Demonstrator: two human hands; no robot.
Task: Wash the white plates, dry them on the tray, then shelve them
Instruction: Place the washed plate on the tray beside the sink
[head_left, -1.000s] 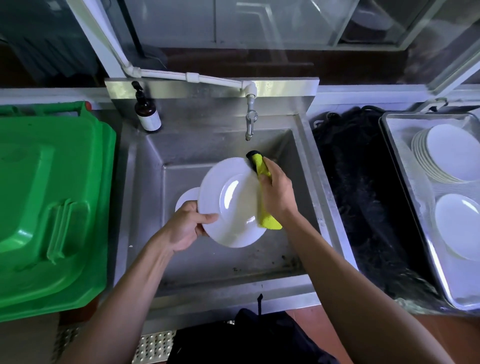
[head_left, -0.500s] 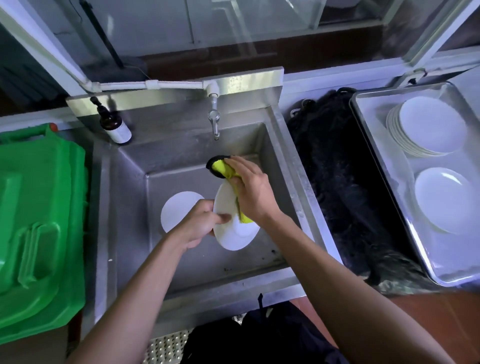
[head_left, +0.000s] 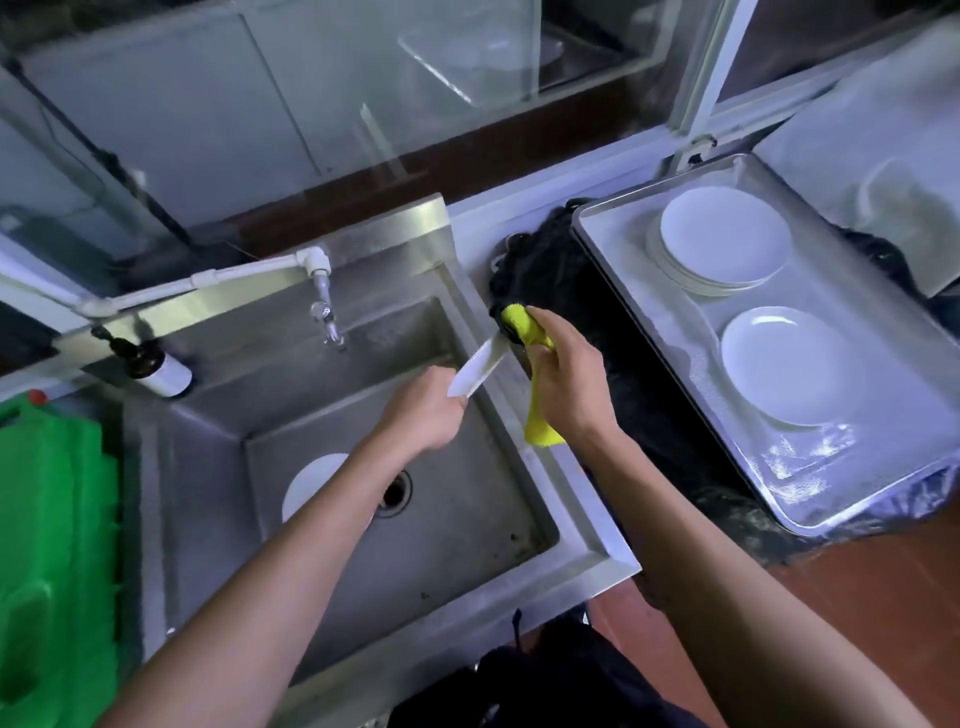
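My left hand (head_left: 426, 410) grips a white plate (head_left: 475, 370) by its lower edge, held nearly edge-on above the right side of the steel sink (head_left: 582, 535). My right hand (head_left: 563, 384) holds a yellow cloth (head_left: 530, 332) with a dark scrubber at its top, right beside the plate's upper rim. Another white plate (head_left: 311, 483) lies on the sink floor by the drain, partly hidden by my left forearm. On the metal tray (head_left: 883, 415) at the right sit a stack of white plates (head_left: 722, 241) and a single white plate (head_left: 779, 364).
The tap (head_left: 324, 306) hangs over the sink's back, with a brown soap bottle (head_left: 156, 366) to its left. A green bin lid (head_left: 52, 545) fills the left edge. A black fabric heap (head_left: 613, 332) lies between sink and tray. Glass cabinet doors stand behind.
The plate has turned from facing me to almost edge-on and both hands have carried it up and rightward toward the sink's right rim. My view has swung right, showing more of the tray.
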